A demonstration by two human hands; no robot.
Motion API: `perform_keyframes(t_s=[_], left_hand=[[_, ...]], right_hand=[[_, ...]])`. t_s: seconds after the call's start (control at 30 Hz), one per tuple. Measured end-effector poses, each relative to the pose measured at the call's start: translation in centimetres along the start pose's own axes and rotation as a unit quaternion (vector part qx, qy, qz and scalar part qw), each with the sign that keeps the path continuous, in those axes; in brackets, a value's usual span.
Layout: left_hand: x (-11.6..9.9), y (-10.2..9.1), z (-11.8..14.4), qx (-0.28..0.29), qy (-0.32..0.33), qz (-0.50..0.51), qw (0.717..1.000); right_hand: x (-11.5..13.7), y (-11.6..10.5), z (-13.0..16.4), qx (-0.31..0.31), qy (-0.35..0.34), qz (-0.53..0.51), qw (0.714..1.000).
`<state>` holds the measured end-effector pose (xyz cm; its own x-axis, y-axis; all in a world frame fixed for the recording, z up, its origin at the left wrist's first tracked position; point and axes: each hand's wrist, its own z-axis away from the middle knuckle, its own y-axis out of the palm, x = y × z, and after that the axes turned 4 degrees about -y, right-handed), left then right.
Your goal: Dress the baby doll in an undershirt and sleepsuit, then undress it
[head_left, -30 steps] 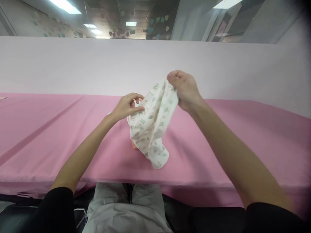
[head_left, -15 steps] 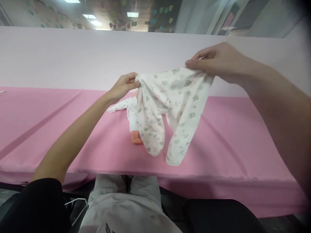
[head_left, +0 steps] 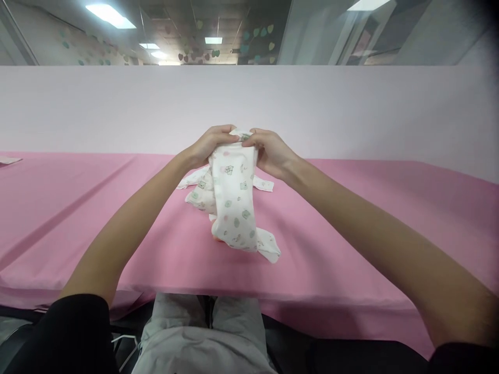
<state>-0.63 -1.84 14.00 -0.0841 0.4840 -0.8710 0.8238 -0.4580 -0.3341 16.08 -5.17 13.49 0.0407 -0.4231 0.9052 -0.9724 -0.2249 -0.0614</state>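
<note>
At a long table draped in a pink cloth [head_left: 351, 228], we hold a pair of printed baby trousers [head_left: 233, 200] up by the waistband, both arms stretched out ahead of us. Our left hand [head_left: 208, 143] grips the waistband's left end, fingers curled together and pinched on the fabric. Our right hand [head_left: 268, 150] grips the right end in the same way, thumb and fingers closed on the cloth. The two hands sit just beside each other, nearly touching, with the waistband bunched between them.

The trousers, white with small green and pink figures, hang folded lengthwise, one leg laid over the other. Their footed ends trail onto the pink cloth near the table's front edge, where one foot juts out to the right.

Behind the trousers, lying flat on the cloth, is a second white garment [head_left: 195, 179] of the same print; its parts show on either side of the hanging fabric. A small orange thing [head_left: 217, 238] peeks from under the lower edge of the trousers; we cannot tell what it is.

A pale partition wall [head_left: 97, 109] runs along the far side of the table. Above it, ceiling lights [head_left: 110, 14] glow. Our black sleeves and grey-clad lap fill the bottom of the frame.
</note>
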Motion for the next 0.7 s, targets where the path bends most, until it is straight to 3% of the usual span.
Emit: perform_keyframes(t_s=[0.1, 0.2, 0.3, 0.37, 0.5, 0.6, 0.7], left_hand=[[0.4, -0.4, 0.5, 0.032, -0.010, -0.024, 0.999], [0.0, -0.7, 0.3, 0.054, 0.012, -0.068, 0.996], [-1.1, -0.5, -0.2, 0.034, 0.056, -0.090, 0.994], [-2.0, 0.0, -0.8, -0.002, 0.095, -0.085, 0.992], [-3.6, 0.7, -1.9, -0.081, 0.154, -0.072, 0.982], [-3.6, 0.3, -2.5, -0.111, 0.143, -0.078, 0.980], [-2.6, -0.4, -2.6, -0.100, 0.118, -0.077, 0.985]], right_hand=[[-0.2, -0.1, 0.7, 0.034, 0.024, -0.016, 0.999], [0.6, -0.4, 1.6, 0.110, 0.069, 0.016, 0.991], [2.4, -0.5, 2.2, 0.182, 0.097, 0.041, 0.978], [3.7, -0.1, 2.2, 0.207, 0.066, 0.024, 0.976], [4.8, 1.1, 2.1, 0.188, -0.006, 0.006, 0.982], [4.2, 1.1, 2.5, 0.146, 0.007, 0.074, 0.987], [3.2, 0.2, 2.8, 0.168, 0.039, 0.136, 0.976]])
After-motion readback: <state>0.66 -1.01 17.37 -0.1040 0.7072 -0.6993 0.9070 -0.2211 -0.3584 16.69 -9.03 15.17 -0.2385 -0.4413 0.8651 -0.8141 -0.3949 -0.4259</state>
